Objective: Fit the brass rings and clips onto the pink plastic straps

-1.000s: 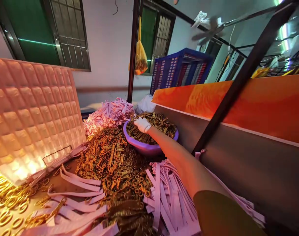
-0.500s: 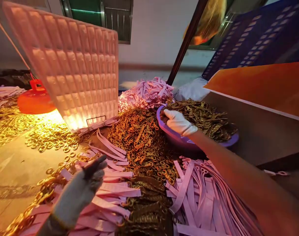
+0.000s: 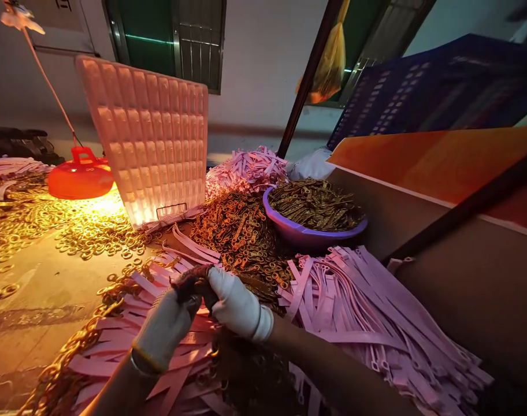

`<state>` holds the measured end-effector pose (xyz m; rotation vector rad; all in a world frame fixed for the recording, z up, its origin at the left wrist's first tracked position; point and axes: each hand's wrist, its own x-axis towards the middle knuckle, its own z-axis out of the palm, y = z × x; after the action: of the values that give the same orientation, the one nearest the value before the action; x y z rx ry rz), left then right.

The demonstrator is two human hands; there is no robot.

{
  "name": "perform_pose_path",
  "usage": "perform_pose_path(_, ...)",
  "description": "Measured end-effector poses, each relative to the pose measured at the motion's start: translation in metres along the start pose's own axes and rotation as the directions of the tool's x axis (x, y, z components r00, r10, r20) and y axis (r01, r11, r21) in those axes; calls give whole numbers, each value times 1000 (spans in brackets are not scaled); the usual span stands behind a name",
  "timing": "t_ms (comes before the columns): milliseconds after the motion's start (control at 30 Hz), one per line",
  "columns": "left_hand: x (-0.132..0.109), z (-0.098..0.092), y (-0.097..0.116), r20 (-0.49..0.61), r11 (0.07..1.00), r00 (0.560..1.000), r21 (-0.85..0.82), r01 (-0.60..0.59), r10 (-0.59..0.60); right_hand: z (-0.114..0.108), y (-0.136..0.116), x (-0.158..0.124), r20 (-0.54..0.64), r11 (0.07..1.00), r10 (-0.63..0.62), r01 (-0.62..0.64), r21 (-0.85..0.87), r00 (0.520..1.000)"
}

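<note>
Left grip (image 3: pixel 172 323) and right grip (image 3: pixel 235 297): gloved fingers curled, meeting; cannot tell what they pinch | pink straps (image 3: pixel 363 300): beneath and rightward | metal links (image 3: pixel 241 231): heaped just beyond | best done with fingertips close, steady

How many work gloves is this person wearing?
2: one on the left hand, one on the right hand, close together, nearer the camera than the purple basin. Inner ones would be hidden.

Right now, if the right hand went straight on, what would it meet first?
Most likely the left hand, directly ahead of the right hand and seemingly touching it, though depth is hard to judge there.
</note>
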<state>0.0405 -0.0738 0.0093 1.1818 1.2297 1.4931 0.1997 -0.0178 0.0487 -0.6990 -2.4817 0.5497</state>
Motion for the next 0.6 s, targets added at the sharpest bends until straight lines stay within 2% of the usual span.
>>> perform_pose_path(100,-7,0,-1,7,982,997,-172,75,-75,1,-4,-5,-88,993,32,-22,113,996)
perform_pose_path(167,-11,2,-2,52,968,988,-200,151,-144,4,-8,-12,-117,991,59,-43,130,991)
perform_pose_path(233,-15,5,-3,78,981,987,-119,151,-143,8,-11,-20,-114,995,92,-88,43,989)
perform_pose_path(300,-18,7,-6,86,994,992,-58,94,-89,13,-15,-27,-83,975,155,-166,-147,984)
perform_pose_path(367,-20,10,-9,90,987,990,-112,115,-105,17,-21,-32,-47,907,241,-243,-343,969)
perform_pose_path(433,-21,15,-11,101,958,979,-206,197,-180,20,-27,-34,-25,846,294,-272,-460,956)
perform_pose_path(533,-21,23,-10,125,912,951,-273,306,-282,23,-34,-35,-36,812,308,-282,-511,951)
perform_pose_path(600,-14,25,-6,149,934,950,-192,300,-275,23,-33,-35,-66,805,386,-371,-462,920)
